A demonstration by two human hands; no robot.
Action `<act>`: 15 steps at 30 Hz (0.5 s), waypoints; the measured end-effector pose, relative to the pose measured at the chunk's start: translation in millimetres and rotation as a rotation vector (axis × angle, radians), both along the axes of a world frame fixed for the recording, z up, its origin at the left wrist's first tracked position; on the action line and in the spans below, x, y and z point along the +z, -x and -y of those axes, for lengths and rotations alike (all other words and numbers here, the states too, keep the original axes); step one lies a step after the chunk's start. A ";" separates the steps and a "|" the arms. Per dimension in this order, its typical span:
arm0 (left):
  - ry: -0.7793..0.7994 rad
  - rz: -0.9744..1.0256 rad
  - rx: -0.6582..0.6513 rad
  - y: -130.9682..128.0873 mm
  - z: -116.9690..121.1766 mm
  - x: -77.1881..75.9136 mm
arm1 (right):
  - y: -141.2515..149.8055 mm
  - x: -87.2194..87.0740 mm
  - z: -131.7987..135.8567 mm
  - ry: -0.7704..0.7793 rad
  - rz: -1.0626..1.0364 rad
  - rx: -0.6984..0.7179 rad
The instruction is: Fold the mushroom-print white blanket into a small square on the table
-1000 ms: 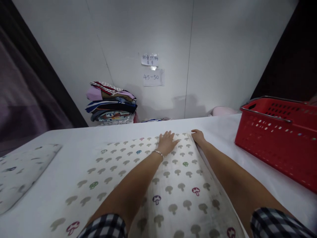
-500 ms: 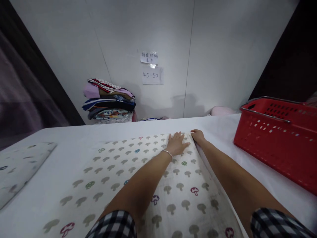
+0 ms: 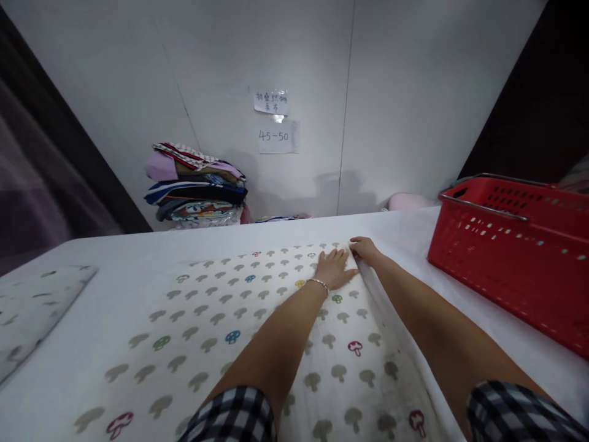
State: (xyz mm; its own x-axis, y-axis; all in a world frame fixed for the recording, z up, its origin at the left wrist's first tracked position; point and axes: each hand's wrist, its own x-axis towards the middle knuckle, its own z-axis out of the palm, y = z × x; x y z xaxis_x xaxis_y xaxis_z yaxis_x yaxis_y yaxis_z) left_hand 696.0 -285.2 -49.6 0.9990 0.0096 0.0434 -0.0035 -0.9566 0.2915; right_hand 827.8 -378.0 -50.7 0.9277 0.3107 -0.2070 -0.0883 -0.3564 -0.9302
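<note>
White wall panels point(image 3: 396, 86) back the white tabletop point(image 3: 129, 264), where a mushroom-print cloth point(image 3: 202, 331) lies left of a red plastic basket point(image 3: 506, 264). Folded fabrics point(image 3: 197, 190) are stacked near the far edge. The left hand point(image 3: 334, 269) lies flat on the cloth; the right hand point(image 3: 364, 250) pinches its far right corner. Paper notes point(image 3: 278, 137) hang above.

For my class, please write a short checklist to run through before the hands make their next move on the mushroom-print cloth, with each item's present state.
1. Left hand palm down on the mushroom-print cloth: ok.
2. Right hand at the cloth's far right corner: ok.
3. Right hand pinching the fabric firmly: cannot tell; the grip is too small to make out.
4. Whole cloth in view: not ok; its near part runs out of the picture.
5. Red basket apart from the cloth: ok, it stands to the right.
6. Other printed cloth apart: ok, it lies at the left.
</note>
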 end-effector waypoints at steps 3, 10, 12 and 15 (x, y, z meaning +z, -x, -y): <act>-0.009 -0.018 -0.003 -0.9 0.7 2.3 | 10.5 7.6 7.7 -0.027 -0.030 0.030; -0.027 -0.084 -0.015 -0.4 -0.6 10.1 | 36.1 25.9 34.0 -0.008 -0.107 0.140; -0.037 -0.077 -0.003 1.2 0.3 11.8 | 40.3 29.3 38.3 0.021 -0.129 0.171; -0.048 -0.062 0.003 6.3 2.8 13.8 | 46.3 33.1 42.5 0.078 -0.150 0.221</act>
